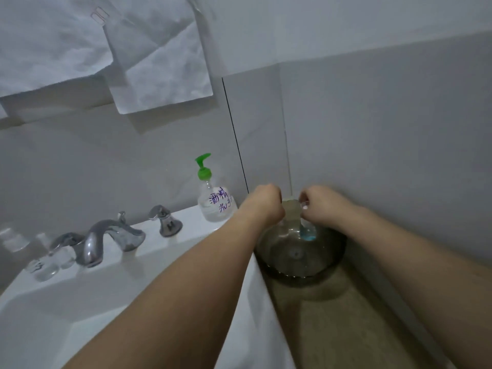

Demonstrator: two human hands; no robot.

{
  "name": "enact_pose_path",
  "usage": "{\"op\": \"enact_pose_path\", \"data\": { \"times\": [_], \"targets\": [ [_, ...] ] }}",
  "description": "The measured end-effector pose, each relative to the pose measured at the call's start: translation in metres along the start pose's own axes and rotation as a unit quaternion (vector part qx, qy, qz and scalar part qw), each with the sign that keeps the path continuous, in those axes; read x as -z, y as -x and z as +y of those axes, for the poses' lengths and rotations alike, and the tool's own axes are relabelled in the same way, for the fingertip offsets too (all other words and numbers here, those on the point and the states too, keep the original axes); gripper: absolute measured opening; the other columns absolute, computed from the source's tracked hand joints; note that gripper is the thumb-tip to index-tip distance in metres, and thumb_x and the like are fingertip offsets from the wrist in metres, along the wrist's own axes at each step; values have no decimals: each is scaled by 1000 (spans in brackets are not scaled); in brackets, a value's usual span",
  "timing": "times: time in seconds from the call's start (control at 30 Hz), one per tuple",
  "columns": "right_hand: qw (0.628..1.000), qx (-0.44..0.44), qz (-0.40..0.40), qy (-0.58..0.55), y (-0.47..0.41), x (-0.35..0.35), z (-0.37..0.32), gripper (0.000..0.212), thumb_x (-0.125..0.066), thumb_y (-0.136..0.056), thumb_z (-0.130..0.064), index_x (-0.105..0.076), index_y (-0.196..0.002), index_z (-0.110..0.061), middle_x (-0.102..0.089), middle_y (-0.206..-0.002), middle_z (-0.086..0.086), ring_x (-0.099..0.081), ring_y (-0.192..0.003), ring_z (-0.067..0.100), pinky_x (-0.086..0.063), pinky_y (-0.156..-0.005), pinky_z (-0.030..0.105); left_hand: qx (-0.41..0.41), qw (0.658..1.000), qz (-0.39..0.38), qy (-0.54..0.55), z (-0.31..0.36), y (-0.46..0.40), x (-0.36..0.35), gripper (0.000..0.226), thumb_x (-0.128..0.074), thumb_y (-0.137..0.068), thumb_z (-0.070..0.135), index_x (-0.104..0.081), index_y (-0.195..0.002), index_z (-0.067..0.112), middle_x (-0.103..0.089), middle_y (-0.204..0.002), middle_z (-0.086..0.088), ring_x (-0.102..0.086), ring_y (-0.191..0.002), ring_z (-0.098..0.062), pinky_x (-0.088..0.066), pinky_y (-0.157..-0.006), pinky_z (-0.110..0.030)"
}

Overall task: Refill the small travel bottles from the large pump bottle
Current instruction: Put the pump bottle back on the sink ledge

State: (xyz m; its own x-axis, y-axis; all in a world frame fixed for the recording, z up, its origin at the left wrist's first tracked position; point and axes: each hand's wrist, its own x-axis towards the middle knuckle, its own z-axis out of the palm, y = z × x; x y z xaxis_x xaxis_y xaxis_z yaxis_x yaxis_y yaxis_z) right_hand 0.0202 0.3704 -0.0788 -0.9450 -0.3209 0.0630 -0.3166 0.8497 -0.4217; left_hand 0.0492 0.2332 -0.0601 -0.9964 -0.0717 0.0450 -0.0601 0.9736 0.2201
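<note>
Both grips work over the glass bowl (300, 262): right hand (323, 206) pinches a small bottle (307, 231) (blue liquid inside), left hand (262, 203) curled, contents hidden, likely catching spills.

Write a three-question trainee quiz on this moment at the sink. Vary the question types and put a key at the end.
1. True or false: the pump bottle with the green pump head stands untouched on the white sink ledge.
2. Multiple choice: the small bottle with blue liquid at its bottom is held over A) the faucet, B) the dark glass bowl, C) the paper sheets on the wall.
3. Fill in: the fingers of the right hand are at the top of the small ______.

Key: 1 true; 2 B; 3 bottle. The left hand is curled beside it; what it holds is hidden.
</note>
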Motion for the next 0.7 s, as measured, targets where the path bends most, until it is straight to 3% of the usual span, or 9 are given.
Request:
{"op": "enact_pose_path", "data": {
  "times": [0.17, 0.33, 0.53, 0.7],
  "targets": [
    [999, 2, -17, 29, -18, -26, 13, 26, -57, -85, -13, -62, -110, -14, -63, -112, 10, -60, -101, 28, -51, -84, 32, 13, 1000, -10, 4, -5, -22, -32, 23, -58, -85, 8, -65, -106, 14, -64, -107, -9, -62, -94, -26, -54, -83, -37],
    [999, 10, -22, 45, -32, -40, 22, 25, -55, -85, -10, -58, -110, -10, -57, -114, 12, -57, -103, 29, -50, -88, 35, 8, 1000, -21, 9, -8, -36, -51, 29, -55, -84, 6, -63, -109, 17, -63, -110, -7, -61, -98, -25, -54, -87, -39],
    [998, 6, -49, 49, -35, -49, 24, 42, -60, -84, -12, -49, -124, -10, -52, -122, 12, -54, -109, 28, -49, -88, 36, 6, 999, -46, 18, -8, -41, -54, 41, -54, -84, 6, -57, -123, 19, -61, -120, -7, -59, -104, -24, -53, -89, -40],
    [999, -10, -43, 21, -28, -38, 22, 43, -59, -86, -16, -47, -128, -11, -52, -125, 11, -53, -112, 28, -48, -91, 35, 0, 998, -63, 19, -9, -33, -46, 54, -58, -84, 8, -46, -136, 17, -58, -127, -9, -58, -111, -26, -51, -91, -37]
  ]
}}
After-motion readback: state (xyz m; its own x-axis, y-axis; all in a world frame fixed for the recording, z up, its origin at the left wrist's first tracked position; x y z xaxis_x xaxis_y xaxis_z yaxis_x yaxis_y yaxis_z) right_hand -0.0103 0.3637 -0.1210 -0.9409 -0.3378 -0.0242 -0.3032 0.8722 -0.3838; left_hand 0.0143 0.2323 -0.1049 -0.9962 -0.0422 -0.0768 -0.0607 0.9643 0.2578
